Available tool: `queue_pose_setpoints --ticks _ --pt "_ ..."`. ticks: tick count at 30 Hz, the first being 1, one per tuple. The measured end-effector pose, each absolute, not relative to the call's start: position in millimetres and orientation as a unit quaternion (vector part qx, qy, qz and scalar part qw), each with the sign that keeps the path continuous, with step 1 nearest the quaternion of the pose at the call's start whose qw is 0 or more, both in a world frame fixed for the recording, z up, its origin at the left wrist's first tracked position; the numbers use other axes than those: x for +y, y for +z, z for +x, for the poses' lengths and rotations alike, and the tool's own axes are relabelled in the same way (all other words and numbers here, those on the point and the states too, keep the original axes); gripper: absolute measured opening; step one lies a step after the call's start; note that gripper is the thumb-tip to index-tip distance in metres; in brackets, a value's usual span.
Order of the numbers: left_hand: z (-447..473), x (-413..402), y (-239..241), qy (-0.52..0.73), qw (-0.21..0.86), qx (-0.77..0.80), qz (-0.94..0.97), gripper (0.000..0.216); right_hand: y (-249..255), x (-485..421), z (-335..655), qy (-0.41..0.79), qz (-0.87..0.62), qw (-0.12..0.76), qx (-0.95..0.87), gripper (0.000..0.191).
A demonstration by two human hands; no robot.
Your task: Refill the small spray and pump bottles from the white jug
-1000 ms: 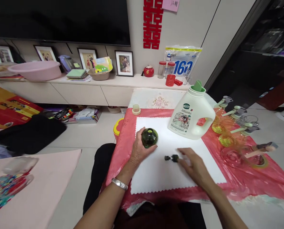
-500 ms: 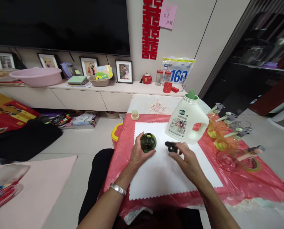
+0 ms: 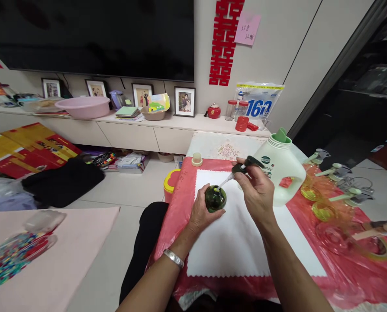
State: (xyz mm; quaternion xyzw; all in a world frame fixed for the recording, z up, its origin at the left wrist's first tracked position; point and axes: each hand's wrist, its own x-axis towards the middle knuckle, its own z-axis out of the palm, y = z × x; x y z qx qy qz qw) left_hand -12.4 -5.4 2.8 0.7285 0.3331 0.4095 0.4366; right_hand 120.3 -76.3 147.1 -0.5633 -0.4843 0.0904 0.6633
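Note:
My left hand (image 3: 202, 213) is wrapped round a small round dark green glass bottle (image 3: 215, 199) that stands upright on a white scalloped mat (image 3: 235, 242). My right hand (image 3: 256, 193) pinches a dark pump head (image 3: 245, 166) above and to the right of the bottle. The pump's pale tube slants down, with its tip at the bottle's mouth. Right behind my right hand stands a white detergent jug (image 3: 282, 173) with an open green spout.
A red plastic sheet (image 3: 343, 268) covers the table under the mat. Several clear yellow and pink spray bottles (image 3: 339, 203) lie at the right. A small cream cap (image 3: 197, 159) sits at the sheet's far edge. A yellow-lidded tub (image 3: 170, 184) stands left of the table.
My right hand picked the pump head up from the mat and lifted it to the bottle, so the tube tip now meets the mouth. The left hand kept its hold on the bottle.

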Motion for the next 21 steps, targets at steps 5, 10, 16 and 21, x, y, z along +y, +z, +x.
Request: queue_pose_setpoints --ticks 5,10,16,21 --pt "-11.5 -5.7 0.2 0.409 0.430 0.335 0.732 0.099 123.8 -60.4 120.9 0.131 -0.572 0.618 -0.523 0.033" --pt "-9.4 -7.6 2.9 0.405 0.415 0.342 0.740 0.097 94.3 -57.9 119.3 0.174 -0.584 0.572 -0.550 0.036" --pt "-7.6 -9.3 8.8 0.420 0.398 0.331 0.745 0.091 77.2 -59.6 114.0 0.183 -0.588 0.543 -0.571 0.031" --pt "-8.0 -8.6 8.6 0.415 0.403 0.335 0.744 0.089 70.0 -59.1 108.2 0.174 -0.597 0.556 -0.552 0.035"
